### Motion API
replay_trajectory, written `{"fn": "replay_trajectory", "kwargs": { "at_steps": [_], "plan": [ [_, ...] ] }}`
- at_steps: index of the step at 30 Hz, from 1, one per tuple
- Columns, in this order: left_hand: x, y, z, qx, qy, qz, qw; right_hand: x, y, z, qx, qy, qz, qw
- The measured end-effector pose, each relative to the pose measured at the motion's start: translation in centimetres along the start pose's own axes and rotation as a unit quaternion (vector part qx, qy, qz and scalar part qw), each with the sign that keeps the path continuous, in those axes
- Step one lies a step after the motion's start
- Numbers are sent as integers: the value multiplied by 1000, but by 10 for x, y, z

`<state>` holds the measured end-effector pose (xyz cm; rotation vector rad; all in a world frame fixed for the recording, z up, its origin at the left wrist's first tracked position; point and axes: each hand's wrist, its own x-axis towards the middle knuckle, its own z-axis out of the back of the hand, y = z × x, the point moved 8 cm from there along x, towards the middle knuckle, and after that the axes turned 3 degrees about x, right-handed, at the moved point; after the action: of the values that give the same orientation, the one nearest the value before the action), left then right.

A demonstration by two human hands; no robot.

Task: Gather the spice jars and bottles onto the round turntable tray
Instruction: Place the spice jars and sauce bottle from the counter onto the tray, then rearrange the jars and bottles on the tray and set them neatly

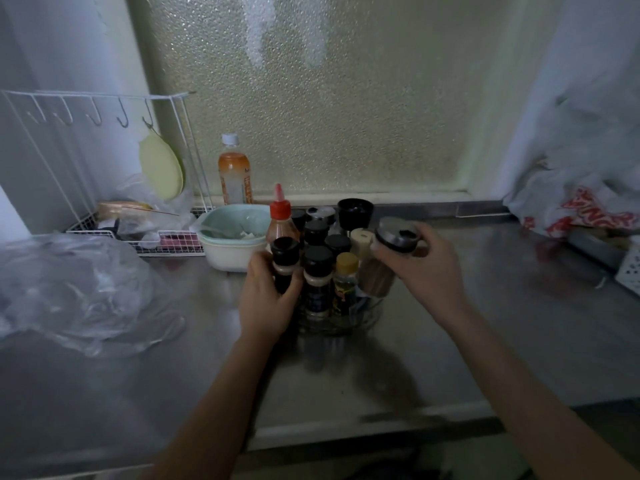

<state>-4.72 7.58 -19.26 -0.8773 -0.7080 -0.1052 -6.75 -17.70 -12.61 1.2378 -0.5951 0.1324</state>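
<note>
A clear round turntable tray point(367, 318) stands mid-counter, crowded with several black-capped spice jars, a yellow-capped bottle point(345, 284) and a red-capped sauce bottle point(281, 221). My left hand point(268, 296) grips a black-capped jar point(284, 263) at the tray's left edge. My right hand point(420, 263) holds a brown jar with a metal-and-black lid point(396, 237), tilted at the tray's right edge. The tray's base is mostly hidden by the jars.
A mint and white bowl point(230, 237) sits just left of the tray. An orange drink bottle point(234, 173) stands by the frosted window. A white wire rack point(104, 161) and a crumpled plastic bag point(79, 285) lie left; more bags point(585, 188) lie right.
</note>
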Motion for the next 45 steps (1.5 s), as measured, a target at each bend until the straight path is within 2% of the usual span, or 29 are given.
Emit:
{"fn": "replay_trajectory", "kwargs": {
  "at_steps": [6,10,16,19,21,24,27,30,32,35,38,40,42,43,45],
  "plan": [
    [-2,-9,7,13,-21,-28,999,-7,-9,-27,-31,31,18,999],
    [-3,-14,5,26,-16,-44,999,-9,-23,-41,-57,82,21,995],
    [-5,-21,8,17,-47,-66,997,-6,-36,-38,-20,72,-8,997],
    [-6,-26,14,-14,-83,-80,993,6,-34,-28,24,32,-25,999],
    [-6,-28,15,-14,-99,-89,991,23,-31,-22,12,17,-30,999],
    [-6,-30,15,-4,-107,-103,989,54,-27,-32,-49,69,-64,994],
    [-7,-32,14,-11,-110,-116,987,80,-15,-58,-104,164,-84,977],
    [-1,-15,23,-96,-152,-21,983,95,-3,-89,-214,276,-78,934],
    [2,-1,34,-136,-203,33,969,99,4,-91,-232,276,-65,930],
    [11,3,48,-159,-221,39,962,91,11,-75,-231,226,-19,946],
    [32,-24,65,-132,-227,2,965,73,-6,-67,-289,302,-84,904],
    [52,-69,74,-79,-235,-95,964,64,-14,-57,-280,317,-146,894],
    [77,-116,65,-28,-194,-195,961,58,-13,-43,-249,258,-148,922],
    [91,-134,50,-1,-137,-222,965,53,-11,-35,-243,212,-123,938],
    [116,-153,1,80,34,-220,972,36,-6,-25,-254,132,-50,957]
  ]
}}
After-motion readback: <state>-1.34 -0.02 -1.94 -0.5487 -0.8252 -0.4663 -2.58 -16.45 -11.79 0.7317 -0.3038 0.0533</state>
